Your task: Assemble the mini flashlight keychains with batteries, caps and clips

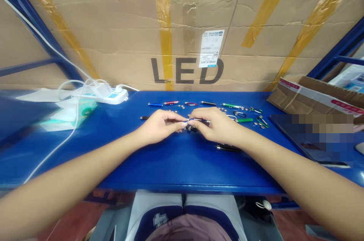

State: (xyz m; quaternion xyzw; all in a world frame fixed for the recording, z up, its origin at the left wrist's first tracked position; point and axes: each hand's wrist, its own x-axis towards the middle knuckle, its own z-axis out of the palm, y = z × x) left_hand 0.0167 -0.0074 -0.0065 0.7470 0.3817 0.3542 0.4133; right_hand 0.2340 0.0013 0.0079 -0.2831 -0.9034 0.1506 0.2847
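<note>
Over the middle of the blue table, my left hand (156,126) and my right hand (217,124) meet fingertip to fingertip, both closed in a pinch. Between them is a small blue and silver piece (191,120), mostly covered by the fingers, so its kind is unclear. Behind the hands lie pen-shaped metal bodies: a blue one (155,104), a red one (171,103), a black one (208,103) and a green one (231,106). Small silver discs (260,123) are scattered around. A green carabiner (264,121) rests right of my right hand, near a green tube (244,120).
A white power strip (113,96) with cables and a tissue pack (71,114) are at left. A dark tablet-like slab (295,138) and an opened carton (309,95) stand right. A large cardboard box (127,36) backs the table. Black tubes (229,148) lie nearer me.
</note>
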